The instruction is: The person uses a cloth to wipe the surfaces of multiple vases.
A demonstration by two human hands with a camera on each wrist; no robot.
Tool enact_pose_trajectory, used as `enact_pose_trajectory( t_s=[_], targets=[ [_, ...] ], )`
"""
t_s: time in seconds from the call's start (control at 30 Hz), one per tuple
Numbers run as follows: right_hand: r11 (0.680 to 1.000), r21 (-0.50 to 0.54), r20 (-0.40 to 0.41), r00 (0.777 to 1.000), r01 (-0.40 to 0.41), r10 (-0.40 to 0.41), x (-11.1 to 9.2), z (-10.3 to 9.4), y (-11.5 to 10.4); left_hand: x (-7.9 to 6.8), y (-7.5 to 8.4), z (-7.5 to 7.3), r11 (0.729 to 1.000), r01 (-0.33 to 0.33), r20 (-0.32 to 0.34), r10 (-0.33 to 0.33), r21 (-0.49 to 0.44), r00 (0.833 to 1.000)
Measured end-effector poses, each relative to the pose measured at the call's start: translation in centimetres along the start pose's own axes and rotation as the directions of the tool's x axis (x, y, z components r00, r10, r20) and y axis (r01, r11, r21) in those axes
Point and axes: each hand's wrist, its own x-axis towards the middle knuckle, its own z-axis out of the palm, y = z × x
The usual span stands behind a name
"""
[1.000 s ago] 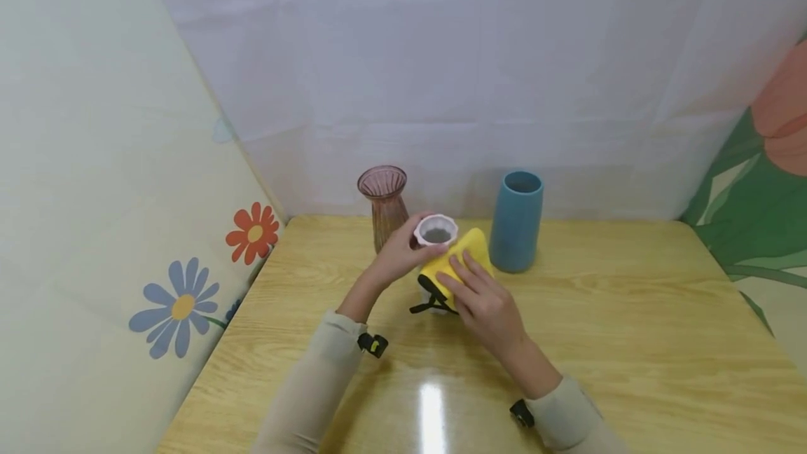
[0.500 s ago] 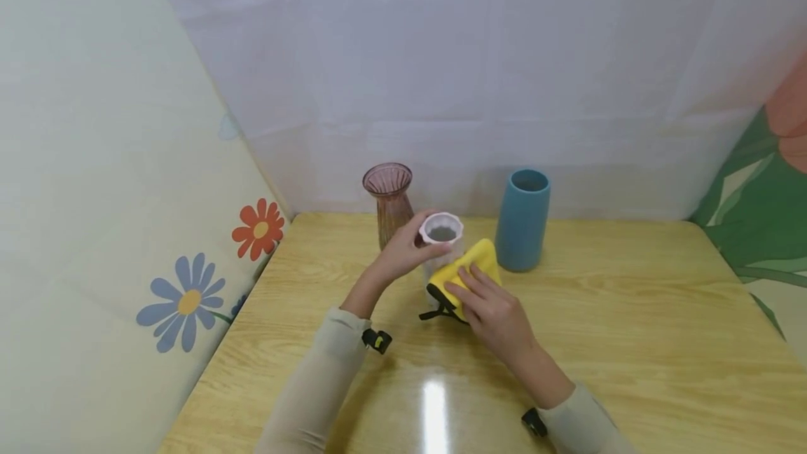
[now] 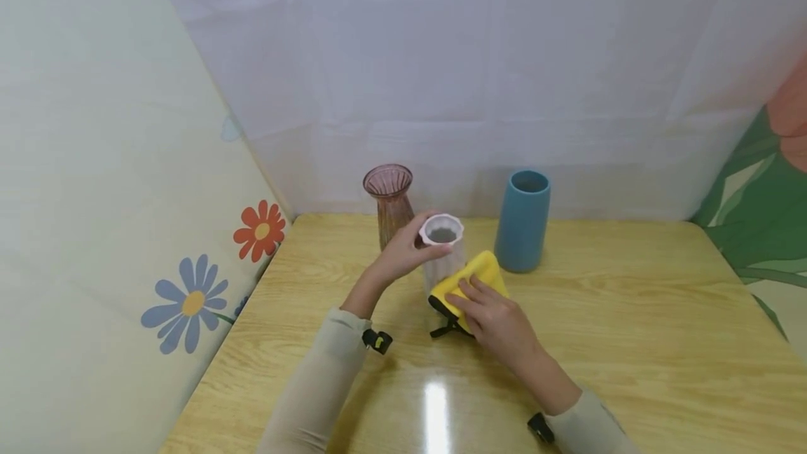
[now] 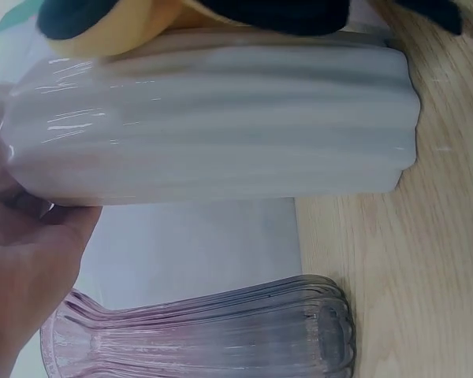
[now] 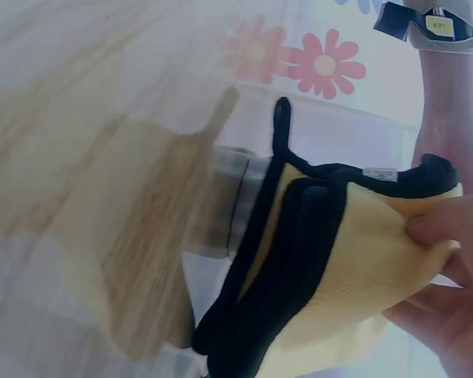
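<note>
A white fluted vase [image 3: 439,268] stands upright near the middle of the table. My left hand [image 3: 402,251] grips it just below the scalloped rim, thumb on the near side. Folded against the vase's right side is a yellow cloth [image 3: 484,277] with black edging and a hanging loop. My right hand [image 3: 501,321] holds this cloth, fingers spread over its outer face. In the right wrist view, thumb and fingers pinch the cloth [image 5: 370,252], whose black-edged folds hide much of the vase. The left wrist view shows the glossy ribbed side of the vase [image 4: 213,126] down to its base.
Behind my left hand stands a pink ribbed glass vase [image 3: 394,212]. A blue vase [image 3: 523,223] is at the back right, close to the cloth. The wooden table [image 3: 630,314] meets a white sheet [image 3: 403,69] at the back and a flower-printed panel [image 3: 183,195] at left.
My right hand and the cloth have slid down the white vase, toward me and slightly right, baring more of its side. My left hand keeps its grip near the rim.
</note>
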Motion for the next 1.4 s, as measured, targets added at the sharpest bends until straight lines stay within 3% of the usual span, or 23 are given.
enact_pose_trajectory(
  t_s=[0.33, 0.6, 0.7, 0.83, 1.03, 1.1, 1.23, 1.4],
  targets=[
    [0.999, -0.023, 0.113, 0.993, -0.024, 0.026, -0.2, -0.4, -0.7, -0.1, -0.1, 0.0, 1.0, 0.002, 0.018, -0.001, -0.026, 1.0],
    [0.999, -0.045, 0.221, 0.975, -0.019, 0.028, -0.6, -1.0, -1.1, 0.5, -0.5, -1.0, 0.998, 0.001, 0.126, 0.008, -0.07, 0.992],
    [0.999, -0.051, 0.166, 0.986, 0.018, -0.009, -0.7, -2.0, -1.2, 1.0, -0.6, -1.7, 0.996, -0.003, 0.204, 0.023, -0.094, 0.979],
    [0.996, -0.052, 0.006, 0.998, 0.067, -0.067, -0.2, -3.7, -1.3, 1.6, -0.5, -2.6, 0.988, 0.015, 0.3, 0.032, -0.154, 0.953],
    [0.986, -0.12, -0.203, 0.969, 0.114, -0.137, 1.4, -5.0, -1.3, 2.5, -0.6, -3.7, 0.953, 0.016, 0.435, 0.124, -0.304, 0.892],
    [0.982, -0.139, -0.228, 0.961, 0.128, -0.158, 1.8, -4.9, -1.2, 2.3, -0.6, -3.9, 0.94, 0.012, 0.44, 0.149, -0.341, 0.885],
    [0.977, -0.17, -0.195, 0.967, 0.13, -0.162, 2.2, -3.9, -0.9, 1.1, -0.4, -3.8, 0.938, -0.018, 0.347, 0.146, -0.345, 0.926],
    [0.977, -0.168, -0.152, 0.976, 0.13, -0.156, 2.0, -2.5, -0.6, -0.5, 0.0, -2.6, 0.964, -0.022, 0.214, 0.081, -0.263, 0.974]
  ],
)
